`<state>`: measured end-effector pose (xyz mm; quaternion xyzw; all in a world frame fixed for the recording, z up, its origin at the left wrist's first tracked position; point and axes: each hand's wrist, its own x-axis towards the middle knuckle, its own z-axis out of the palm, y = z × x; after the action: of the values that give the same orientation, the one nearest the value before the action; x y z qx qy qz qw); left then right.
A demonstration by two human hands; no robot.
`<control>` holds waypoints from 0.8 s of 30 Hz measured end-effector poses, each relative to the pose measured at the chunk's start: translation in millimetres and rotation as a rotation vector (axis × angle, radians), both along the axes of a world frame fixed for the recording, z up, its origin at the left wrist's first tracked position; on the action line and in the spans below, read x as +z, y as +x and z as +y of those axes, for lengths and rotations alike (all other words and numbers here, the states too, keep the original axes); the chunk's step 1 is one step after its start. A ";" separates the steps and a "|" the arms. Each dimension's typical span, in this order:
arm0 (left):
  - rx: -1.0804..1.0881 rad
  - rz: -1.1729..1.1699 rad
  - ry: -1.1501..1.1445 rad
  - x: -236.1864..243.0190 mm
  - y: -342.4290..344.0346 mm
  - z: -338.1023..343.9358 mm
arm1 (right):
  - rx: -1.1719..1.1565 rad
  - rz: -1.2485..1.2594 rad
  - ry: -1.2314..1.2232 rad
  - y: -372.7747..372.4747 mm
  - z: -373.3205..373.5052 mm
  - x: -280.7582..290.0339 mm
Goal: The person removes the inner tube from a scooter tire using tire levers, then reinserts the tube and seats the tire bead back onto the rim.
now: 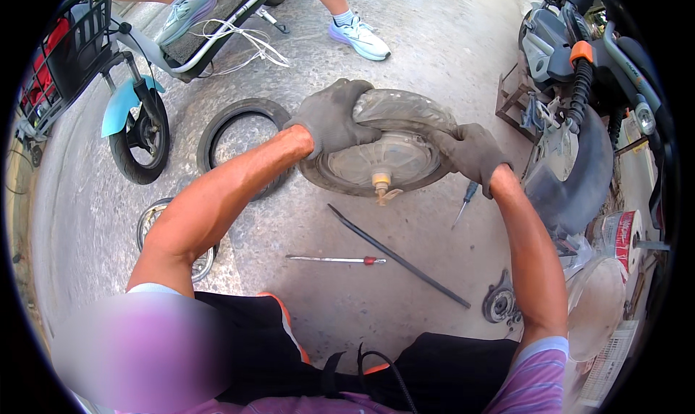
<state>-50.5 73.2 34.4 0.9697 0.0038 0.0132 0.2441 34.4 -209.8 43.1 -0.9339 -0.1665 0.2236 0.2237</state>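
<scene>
Grey-gloved hands (pixel 339 117) grasp the worn tyre (pixel 402 110) at either side, the wheel hub (pixel 360 162) lying between them.

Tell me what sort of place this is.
Probably a scooter repair spot, judging by the hub-motor wheel, the loose tire and the blue-handled screwdriver.

Between the wheel (pixel 365 166) and the lap, the floor (pixel 423 226) gives open passage, crossed only by a low lever (pixel 333 259) and a slanting bar (pixel 395 255). Left of the wheel, a tyre (pixel 242 108) lies close, and a rim (pixel 203 266) sits below the left forearm (pixel 224 186). Rightward, a screwdriver (pixel 470 192) lies near the right hand (pixel 472 152); past it, the motorbike (pixel 579 95) blocks reach. Beyond the wheel, bare floor runs up to a shoe (pixel 360 39).
</scene>
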 end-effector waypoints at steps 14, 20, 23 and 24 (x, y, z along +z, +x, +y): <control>0.117 0.001 0.002 -5.4 -3.5 -4.4 | -0.264 0.135 0.565 9.9 19.8 -80.4; 0.119 -0.071 0.044 -13.0 -2.9 -7.8 | -0.379 0.374 0.904 6.6 21.5 -93.9; 0.120 -0.079 0.040 -16.3 -3.5 -8.6 | -0.463 0.344 0.929 -15.1 29.1 -77.6; 0.123 -0.079 0.040 -15.6 -4.2 -8.7 | -0.477 0.350 0.942 -16.1 29.7 -74.1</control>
<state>-54.7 64.5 18.9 0.9711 0.0535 0.0665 0.2231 18.3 -180.0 -31.1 -0.6939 0.0072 0.2200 0.6856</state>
